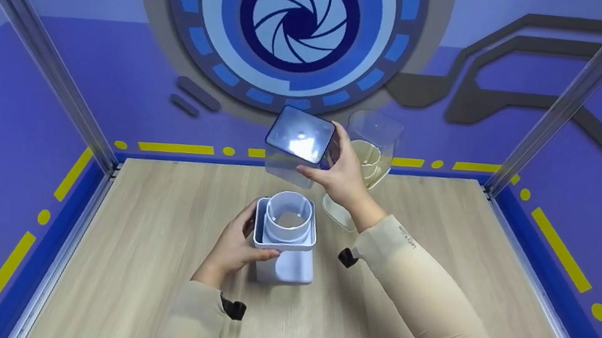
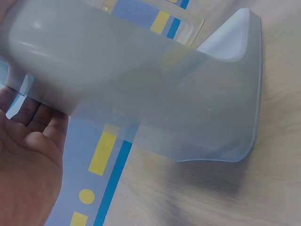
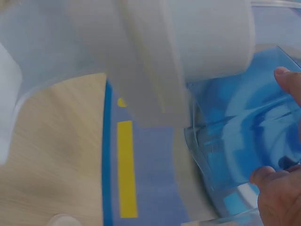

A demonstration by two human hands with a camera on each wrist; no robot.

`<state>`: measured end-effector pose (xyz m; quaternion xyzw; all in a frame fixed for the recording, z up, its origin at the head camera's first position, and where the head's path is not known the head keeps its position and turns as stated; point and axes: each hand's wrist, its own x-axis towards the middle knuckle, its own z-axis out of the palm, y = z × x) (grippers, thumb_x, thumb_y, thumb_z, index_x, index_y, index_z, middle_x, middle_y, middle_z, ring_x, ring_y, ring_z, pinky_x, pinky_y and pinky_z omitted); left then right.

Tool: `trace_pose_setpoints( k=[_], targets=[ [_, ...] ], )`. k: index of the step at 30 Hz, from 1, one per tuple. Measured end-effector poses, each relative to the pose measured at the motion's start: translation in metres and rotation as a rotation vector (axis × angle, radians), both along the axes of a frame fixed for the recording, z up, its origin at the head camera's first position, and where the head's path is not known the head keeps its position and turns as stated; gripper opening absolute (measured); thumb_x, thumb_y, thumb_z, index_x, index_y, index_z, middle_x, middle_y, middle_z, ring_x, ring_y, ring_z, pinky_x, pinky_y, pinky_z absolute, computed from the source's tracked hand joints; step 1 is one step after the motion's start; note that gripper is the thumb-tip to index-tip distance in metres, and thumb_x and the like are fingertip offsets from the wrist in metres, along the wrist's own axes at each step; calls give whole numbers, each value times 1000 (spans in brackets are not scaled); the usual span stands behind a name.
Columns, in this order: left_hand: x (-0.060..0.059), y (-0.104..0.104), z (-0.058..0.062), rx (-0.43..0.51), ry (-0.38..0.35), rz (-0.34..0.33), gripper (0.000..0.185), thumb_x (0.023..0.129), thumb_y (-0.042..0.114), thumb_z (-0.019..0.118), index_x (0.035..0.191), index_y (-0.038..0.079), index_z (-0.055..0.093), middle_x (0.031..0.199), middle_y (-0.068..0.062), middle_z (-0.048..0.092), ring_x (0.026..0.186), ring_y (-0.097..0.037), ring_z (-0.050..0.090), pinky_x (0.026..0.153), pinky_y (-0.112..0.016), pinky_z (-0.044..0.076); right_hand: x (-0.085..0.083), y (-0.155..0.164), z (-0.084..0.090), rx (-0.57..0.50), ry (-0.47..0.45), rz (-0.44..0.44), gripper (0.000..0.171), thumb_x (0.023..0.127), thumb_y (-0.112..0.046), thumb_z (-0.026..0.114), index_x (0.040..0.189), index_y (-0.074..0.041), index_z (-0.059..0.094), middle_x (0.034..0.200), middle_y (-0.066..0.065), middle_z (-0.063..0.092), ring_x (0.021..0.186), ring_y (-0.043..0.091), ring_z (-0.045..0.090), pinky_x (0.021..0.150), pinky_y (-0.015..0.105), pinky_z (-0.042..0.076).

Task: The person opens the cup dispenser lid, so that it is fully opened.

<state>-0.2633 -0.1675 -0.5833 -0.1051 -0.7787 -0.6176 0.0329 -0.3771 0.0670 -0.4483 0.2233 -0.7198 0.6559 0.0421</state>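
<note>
A pale blue stand [image 1: 268, 269] has a square rimmed top with a round collar [image 1: 287, 233] rising from it. My left hand [image 1: 231, 245] grips the left side of that top, thumb along the front rim. In the left wrist view the stand's smooth curved body [image 2: 141, 89] widens into a scooped base. Beyond the stand, my right hand [image 1: 342, 173] holds a see-through bluish square container [image 1: 300, 135] above the table, its flat end up and tilted. The container [image 3: 235, 136] appears between thumb and fingers in the right wrist view. Its lower end is partly hidden.
Behind my right hand stands a similar cream-coloured stand [image 1: 338, 215] with a clear container [image 1: 375, 125] on top, partly covered by the hand. The wood-grain table [image 1: 145, 264] ends at a purple wall [image 1: 87, 74]. Metal posts [image 1: 558, 117] rise at both back corners.
</note>
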Motion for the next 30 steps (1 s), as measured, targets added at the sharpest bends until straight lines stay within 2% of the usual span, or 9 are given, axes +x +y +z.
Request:
trace_pose_setpoints(
  k=[4, 7, 13, 19, 23, 30],
  targets=[
    [0, -1, 1, -5, -2, 4, 126, 58, 31, 104, 163, 26, 34, 163, 5, 45, 155, -20, 37, 129, -34, 30, -9, -1, -18, 4, -58, -4, 121, 68, -5, 97, 163, -16, 23, 167, 7, 35, 157, 20, 34, 130, 36, 29],
    [0, -1, 1, 1, -2, -1, 125, 60, 25, 103, 163, 26, 33, 163, 4, 44, 156, -20, 36, 129, -34, 29, -12, -2, -29, 19, -78, 0, 122, 67, -8, 98, 164, -16, 23, 170, 6, 31, 159, 18, 29, 130, 34, 29],
    [0, -2, 1, 5, -11, -4, 126, 60, 23, 103, 164, 25, 31, 164, 3, 42, 156, -20, 35, 129, -31, 28, -16, -6, -44, 45, -68, -37, 120, 65, -15, 101, 161, -14, 29, 161, 8, 45, 152, 21, 42, 128, 36, 34],
    [0, -2, 0, 21, -26, 3, 126, 59, 26, 103, 163, 27, 32, 164, 2, 42, 156, -21, 35, 129, -31, 29, -18, -10, -57, 96, -58, -52, 119, 64, -20, 101, 160, -11, 31, 149, 9, 53, 142, 26, 50, 127, 48, 36],
    [-1, 0, -2, 36, -24, -14, 127, 59, 25, 103, 163, 26, 31, 164, 1, 42, 156, -21, 35, 129, -31, 29, -20, -12, -69, 129, -78, -43, 119, 64, -19, 101, 160, -9, 31, 150, 10, 53, 143, 27, 49, 127, 48, 37],
    [-2, -1, -2, 52, -15, -21, 128, 58, 22, 104, 164, 25, 32, 164, 2, 42, 156, -20, 35, 128, -27, 28, -23, -15, -82, 86, -155, -23, 115, 68, -18, 98, 160, -8, 31, 155, 15, 47, 148, 31, 44, 127, 52, 35]
  ],
)
